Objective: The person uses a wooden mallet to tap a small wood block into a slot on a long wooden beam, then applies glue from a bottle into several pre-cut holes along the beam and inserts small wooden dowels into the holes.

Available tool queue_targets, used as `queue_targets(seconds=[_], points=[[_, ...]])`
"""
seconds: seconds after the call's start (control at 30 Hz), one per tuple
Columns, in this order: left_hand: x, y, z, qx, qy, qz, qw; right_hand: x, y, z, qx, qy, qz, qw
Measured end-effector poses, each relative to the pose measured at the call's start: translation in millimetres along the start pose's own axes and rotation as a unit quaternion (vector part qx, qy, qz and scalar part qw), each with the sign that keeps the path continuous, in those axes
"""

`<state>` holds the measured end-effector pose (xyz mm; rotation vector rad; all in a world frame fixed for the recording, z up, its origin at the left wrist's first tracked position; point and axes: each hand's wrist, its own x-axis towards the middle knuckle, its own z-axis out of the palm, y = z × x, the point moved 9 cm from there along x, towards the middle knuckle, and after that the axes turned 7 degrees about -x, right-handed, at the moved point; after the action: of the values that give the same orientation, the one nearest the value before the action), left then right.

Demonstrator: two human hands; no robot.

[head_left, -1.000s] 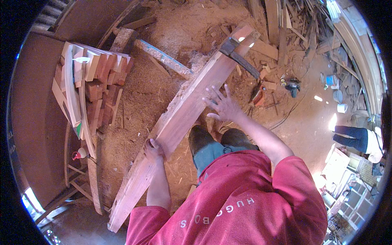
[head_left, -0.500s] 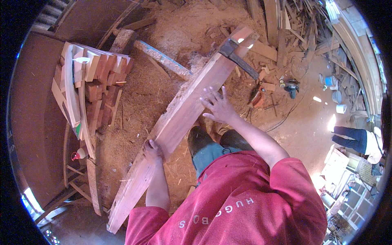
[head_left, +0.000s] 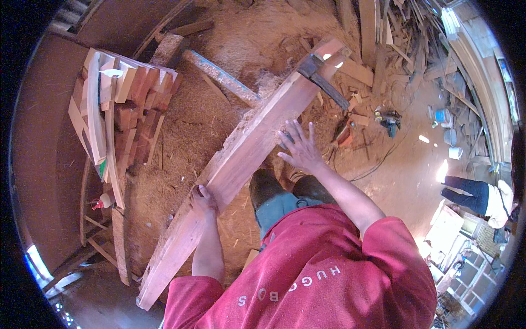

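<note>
Wooden beam: lies diagonally in front of the person, from lower left to upper right, its near end close to the left sleeve.
Left hand: laid across the beam's lower half, fingers bent at the far edge; whether they grip or merely rest, one cannot tell.
Right hand: fingers spread wide, at the beam's near edge past its middle; contact is unclear.
Dark bar: crosses the beam near its upper end.
Blue-edged plank: beyond the beam, one end close to it.
Timber stack: well left of the beam.
Power tool: on the floor to the right, kind unclear.
Co-worker: far right, in dark trousers.
</note>
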<state>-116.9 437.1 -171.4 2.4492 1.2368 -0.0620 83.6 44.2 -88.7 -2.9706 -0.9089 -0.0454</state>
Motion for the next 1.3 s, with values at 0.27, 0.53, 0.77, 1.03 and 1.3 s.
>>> queue_targets(seconds=[0.27, 0.53, 0.77, 1.03, 1.3], points=[[2.0, -4.0, -0.1, -0.006, 0.01, 0.014, 1.0, 0.3, -2.9, 0.1, -0.018, 0.008, -0.007, 1.0], [-1.9, 3.7, -4.5, 0.006, 0.008, 0.001, 1.0, 10.8, -2.9, -5.7, -0.004, -0.004, 0.009, 1.0], [-2.3, 5.1, -5.0, -0.025, 0.011, 0.02, 0.999, 8.5, -5.4, 9.9, -0.016, -0.016, -0.015, 1.0], [0.1, 2.7, -3.3, -0.055, -0.004, 0.02, 0.998, -5.6, -13.8, 0.7, -0.004, -0.007, -0.021, 1.0], [-2.5, 4.9, -2.7, -0.017, -0.015, -0.003, 1.0, -6.3, -16.2, 8.1, -0.036, -0.011, -0.026, 0.999]])
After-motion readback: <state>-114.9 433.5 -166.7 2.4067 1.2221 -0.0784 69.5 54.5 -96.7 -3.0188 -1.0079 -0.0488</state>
